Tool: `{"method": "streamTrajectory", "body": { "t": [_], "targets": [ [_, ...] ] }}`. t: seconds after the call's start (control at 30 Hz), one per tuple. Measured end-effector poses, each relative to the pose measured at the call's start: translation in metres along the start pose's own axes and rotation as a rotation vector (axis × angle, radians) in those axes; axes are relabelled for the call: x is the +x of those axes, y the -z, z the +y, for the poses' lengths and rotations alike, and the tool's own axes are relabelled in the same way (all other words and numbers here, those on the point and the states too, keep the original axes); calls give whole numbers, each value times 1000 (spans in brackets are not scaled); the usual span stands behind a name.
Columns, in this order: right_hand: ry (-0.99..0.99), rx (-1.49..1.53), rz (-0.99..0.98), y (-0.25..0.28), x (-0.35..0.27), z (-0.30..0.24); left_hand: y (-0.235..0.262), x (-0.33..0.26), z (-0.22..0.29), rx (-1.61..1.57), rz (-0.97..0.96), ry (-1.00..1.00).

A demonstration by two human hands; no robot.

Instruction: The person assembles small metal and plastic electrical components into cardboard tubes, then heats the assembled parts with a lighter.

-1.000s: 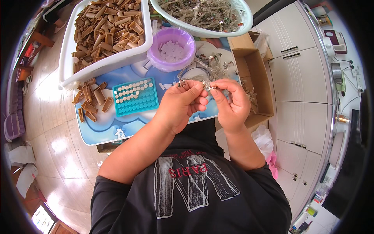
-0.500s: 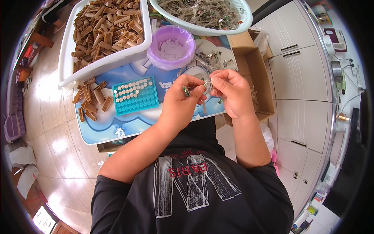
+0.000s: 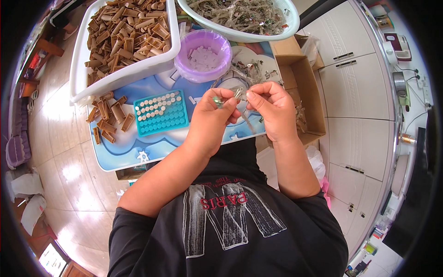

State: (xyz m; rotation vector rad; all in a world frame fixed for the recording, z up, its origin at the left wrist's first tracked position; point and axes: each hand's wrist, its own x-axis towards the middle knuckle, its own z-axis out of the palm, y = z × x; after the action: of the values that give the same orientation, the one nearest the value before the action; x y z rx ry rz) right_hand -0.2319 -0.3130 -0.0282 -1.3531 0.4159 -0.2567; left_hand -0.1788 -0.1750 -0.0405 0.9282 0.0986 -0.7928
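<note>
Above the near right part of the table, my left hand (image 3: 208, 121) is closed in a pinch on a bundle of thin, clear-coated wires (image 3: 239, 92). A small green circuit board (image 3: 217, 100), partly hidden by the fingers, shows at the same hand. Close beside it, my right hand (image 3: 275, 110) pinches thumb against forefinger at the wires' other side; the strand between those fingertips is too fine to make out fully. To the left lies a teal tray (image 3: 173, 123) with rows of round pockets, the upper rows holding pale round discs (image 3: 159, 102).
A white tub (image 3: 134, 66) heaped with brown half-round plastic shells stands back left, and several loose shells (image 3: 110, 115) lie before it. Behind my hands are a purple bowl (image 3: 224, 50) of white pieces, a pale basin (image 3: 295, 18) of wired parts and a wire pile (image 3: 249, 69). A cardboard box (image 3: 314, 92) stands right.
My two hands have shifted slightly, and the left has turned so that less of the circuit board shows. The wires between the fingertips have tilted. Tray, tub and bowl stay put.
</note>
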Motion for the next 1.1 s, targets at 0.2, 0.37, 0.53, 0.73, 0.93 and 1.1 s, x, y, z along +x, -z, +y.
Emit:
{"method": "streamTrajectory", "body": {
  "t": [0.2,0.37,0.53,0.73,0.93,1.1],
  "targets": [
    [-18,33,-9,-3,-1,-1,0,2,-1,-76,7,13],
    [34,-33,-72,-3,-2,2,2,2,-3,6,-51,-3],
    [145,-234,-33,-2,-3,4,-4,-1,-1,32,-7,-25],
    [268,-557,-47,-8,-9,-13,-2,-2,1,60,-76,-33],
    [234,-649,-144,-4,-7,-21,-7,-4,-2,42,-11,-85],
    [94,-632,-179,-5,-3,-27,-6,-4,-3,52,16,-104]
  ]
}}
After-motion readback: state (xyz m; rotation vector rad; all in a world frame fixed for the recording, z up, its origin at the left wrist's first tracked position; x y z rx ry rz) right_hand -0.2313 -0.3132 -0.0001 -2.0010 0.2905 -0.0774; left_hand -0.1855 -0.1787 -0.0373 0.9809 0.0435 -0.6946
